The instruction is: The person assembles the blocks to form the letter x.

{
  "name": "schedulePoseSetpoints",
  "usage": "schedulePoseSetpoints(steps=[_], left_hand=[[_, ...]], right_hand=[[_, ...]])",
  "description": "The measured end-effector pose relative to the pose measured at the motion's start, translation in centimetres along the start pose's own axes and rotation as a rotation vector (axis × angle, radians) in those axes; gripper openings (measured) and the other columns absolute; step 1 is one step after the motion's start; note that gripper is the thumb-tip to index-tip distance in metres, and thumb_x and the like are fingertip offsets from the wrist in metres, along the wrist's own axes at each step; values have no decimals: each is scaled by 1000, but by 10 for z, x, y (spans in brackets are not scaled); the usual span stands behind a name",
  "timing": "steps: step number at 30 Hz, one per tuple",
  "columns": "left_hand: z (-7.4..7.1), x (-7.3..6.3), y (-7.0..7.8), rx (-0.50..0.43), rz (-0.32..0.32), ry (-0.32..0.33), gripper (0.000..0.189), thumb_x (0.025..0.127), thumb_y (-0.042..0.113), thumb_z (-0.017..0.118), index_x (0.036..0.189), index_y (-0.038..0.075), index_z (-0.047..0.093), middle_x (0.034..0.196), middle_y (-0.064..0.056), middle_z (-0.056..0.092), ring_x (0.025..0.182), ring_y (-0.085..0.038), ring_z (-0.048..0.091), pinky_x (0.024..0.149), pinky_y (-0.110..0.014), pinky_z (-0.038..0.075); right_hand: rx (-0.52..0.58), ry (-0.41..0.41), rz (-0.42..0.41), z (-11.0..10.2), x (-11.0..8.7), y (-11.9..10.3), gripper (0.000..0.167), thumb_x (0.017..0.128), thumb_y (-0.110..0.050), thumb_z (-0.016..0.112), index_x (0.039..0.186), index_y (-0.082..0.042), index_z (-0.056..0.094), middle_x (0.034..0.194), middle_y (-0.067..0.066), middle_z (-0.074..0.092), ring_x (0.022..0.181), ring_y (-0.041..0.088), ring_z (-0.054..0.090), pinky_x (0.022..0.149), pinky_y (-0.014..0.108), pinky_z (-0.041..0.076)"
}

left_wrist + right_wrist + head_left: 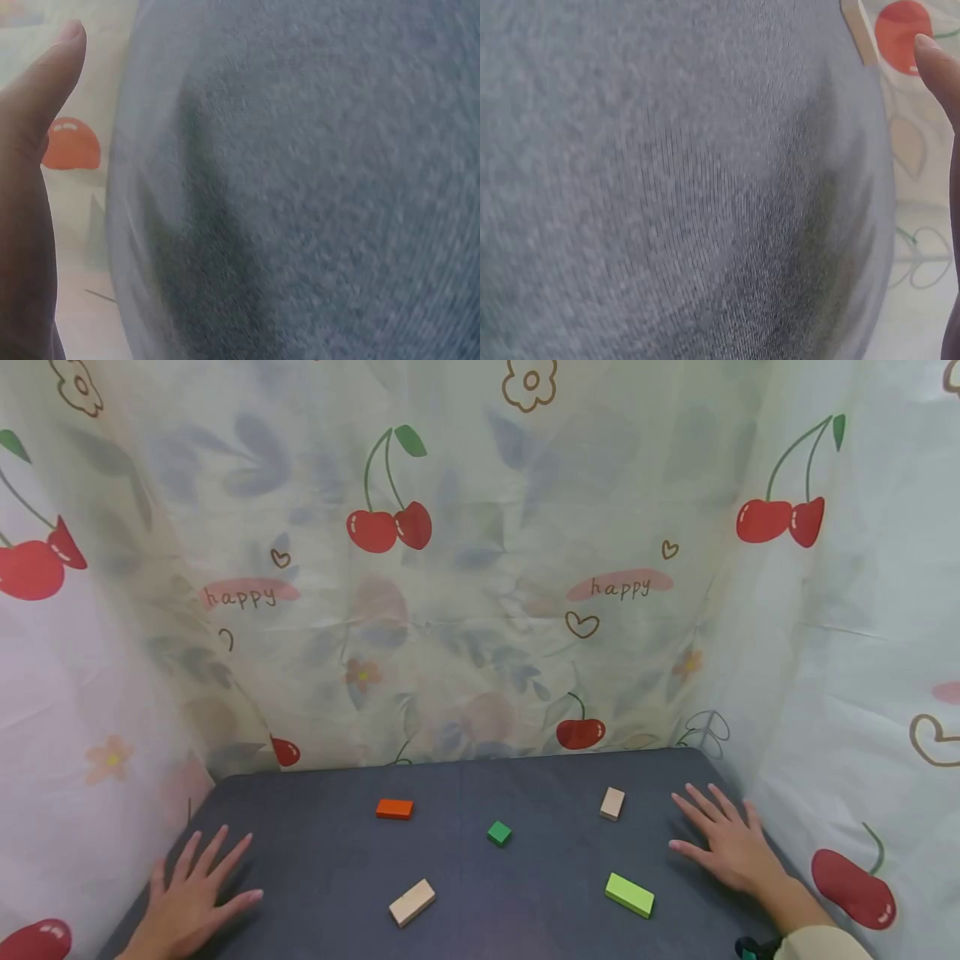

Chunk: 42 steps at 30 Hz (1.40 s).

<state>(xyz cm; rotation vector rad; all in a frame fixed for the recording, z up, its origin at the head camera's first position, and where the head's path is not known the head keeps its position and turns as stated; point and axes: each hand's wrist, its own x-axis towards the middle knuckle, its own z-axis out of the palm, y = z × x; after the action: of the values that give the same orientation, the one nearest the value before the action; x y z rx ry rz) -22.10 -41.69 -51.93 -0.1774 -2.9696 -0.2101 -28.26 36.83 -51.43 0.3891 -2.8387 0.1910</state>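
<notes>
Across the dark grey desk [525, 910], between two spread hands, five small blocks lie well apart from one another. Over the desk's left edge is the left hand [191, 897], its grip spread, fingers fanned forward and thumb out toward the middle. Nearest to it, though well apart, are the orange block [394, 809], toward the back, and the beige block [412, 902], slanted on the near side. Over the right edge, the right hand [726, 845] also has its grip spread, its wrist in a pale sleeve [821, 945]. Near its thumb lie the lime block [629, 895], toward the front, and the pale block [612, 803], farther back. The green cube [498, 833] sits cornerwise around the middle. Cherry-printed cloth [480, 577] hangs behind and along both sides.
</notes>
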Motion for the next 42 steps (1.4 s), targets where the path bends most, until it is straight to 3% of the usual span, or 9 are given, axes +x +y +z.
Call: schedulePoseSetpoints(steps=[5, 11, 15, 28, 35, 37, 39, 42], left_hand=[[-4, 1, 9, -34, 14, 32, 86, 87, 67, 55, 156, 24, 24, 158, -21, 15, 140, -52, 2, 93, -78, -3], [-8, 5, 19, -73, 23, 69, 86, 87, 64, 58, 155, 24, 26, 157, -21, 17, 138, -52, 6, 96, -76, -1], [-10, 7, 23, -82, 27, 92, 85, 86, 62, 60, 155, 23, 28, 155, -23, 20, 136, -53, 11, 96, -76, 4], [-12, 12, 40, -147, 31, 145, 81, 89, 54, 63, 155, 20, 29, 153, -27, 23, 132, -55, 21, 89, -76, 19], [-11, 11, 52, -233, 69, 206, 77, 88, 45, 69, 152, 18, 35, 152, -27, 26, 131, -55, 24, 89, -75, 22], [-12, 12, 56, -266, 77, 219, 77, 88, 43, 70, 152, 18, 35, 152, -26, 26, 130, -54, 25, 89, -74, 22], [-13, 12, 61, -304, 88, 239, 77, 87, 41, 72, 151, 19, 37, 152, -26, 27, 130, -54, 27, 89, -74, 22], [-13, 13, 67, -362, 101, 269, 79, 84, 37, 75, 151, 22, 37, 152, -25, 27, 128, -54, 29, 91, -73, 23]], right_hand=[[31, 17, -21, 0, -1, -3, 81, 85, -63, 61, 150, -20, 39, 154, 16, 30, 139, 45, 19, 103, 70, -7], [63, 97, -81, 0, -2, -8, 79, 84, -55, 68, 150, -23, 39, 153, 13, 33, 136, 43, 27, 97, 72, 19], [80, 127, -100, -3, -5, -15, 79, 84, -52, 71, 150, -24, 38, 153, 12, 34, 135, 42, 30, 90, 71, 31], [287, 188, -81, -9, -16, -42, 84, 80, -37, 79, 151, -22, 37, 150, 17, 36, 128, 46, 38, 90, 67, 34], [365, 229, -93, -16, -19, -59, 86, 79, -32, 82, 151, -21, 37, 150, 15, 37, 128, 45, 39, 90, 65, 36], [355, 260, -107, -17, -20, -63, 87, 77, -32, 83, 150, -21, 38, 149, 13, 40, 128, 41, 42, 96, 56, 37], [352, 299, -131, -17, -20, -65, 88, 74, -31, 85, 149, -19, 41, 146, 13, 45, 127, 36, 45, 104, 39, 34], [340, 356, -155, -15, -20, -70, 88, 70, -28, 88, 146, -16, 45, 140, 11, 51, 122, 28, 51, 102, 15, 25]])
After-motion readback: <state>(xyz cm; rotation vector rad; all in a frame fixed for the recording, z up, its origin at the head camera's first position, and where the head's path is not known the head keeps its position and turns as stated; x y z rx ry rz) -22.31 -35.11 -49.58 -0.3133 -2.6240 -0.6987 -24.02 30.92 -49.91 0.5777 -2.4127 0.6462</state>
